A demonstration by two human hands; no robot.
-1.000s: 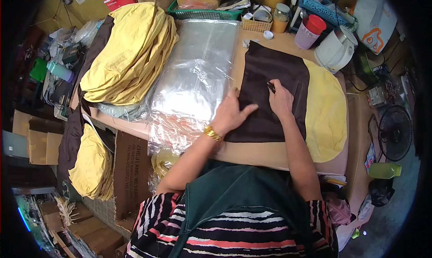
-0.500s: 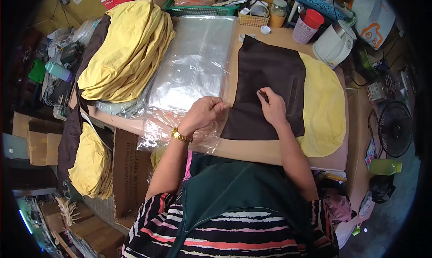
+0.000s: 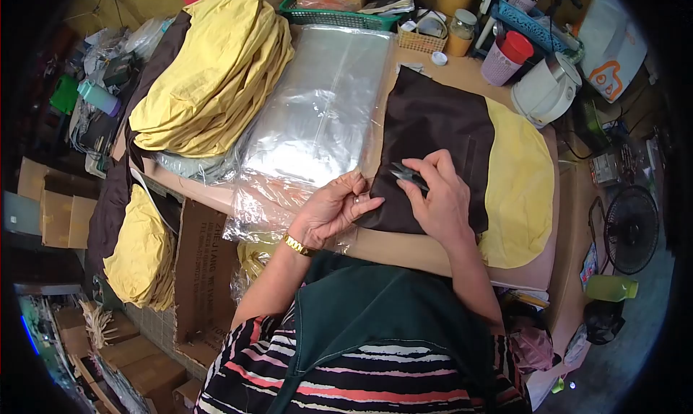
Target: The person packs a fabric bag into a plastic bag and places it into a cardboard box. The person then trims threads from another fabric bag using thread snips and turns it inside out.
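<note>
A dark brown cloth piece [image 3: 433,125] with a yellow rounded end [image 3: 516,190] lies flat on the table in front of me. My left hand [image 3: 339,206], wearing a gold watch and a ring, is at the cloth's left edge. Its palm is turned partly up and its fingers are curled, seemingly pinching that edge. Over the brown part, my right hand [image 3: 440,194] grips small dark thread snips [image 3: 408,174], their tips pointing left toward my left hand. A slit-like rectangular outline shows on the brown cloth beyond my right hand.
Left of the cloth lies a stack of clear plastic bags [image 3: 317,103]. Beyond it rises a tall pile of yellow and brown pieces [image 3: 209,75]. A white kettle [image 3: 546,89], pink cup [image 3: 499,64], glass jar [image 3: 460,33] and baskets stand at the back. A fan [image 3: 632,230] is at right.
My left hand has rotated from a fist to palm partly up, at the cloth's edge. My right hand has shifted lower, and the snips now show in it. The camera view has shifted slightly.
</note>
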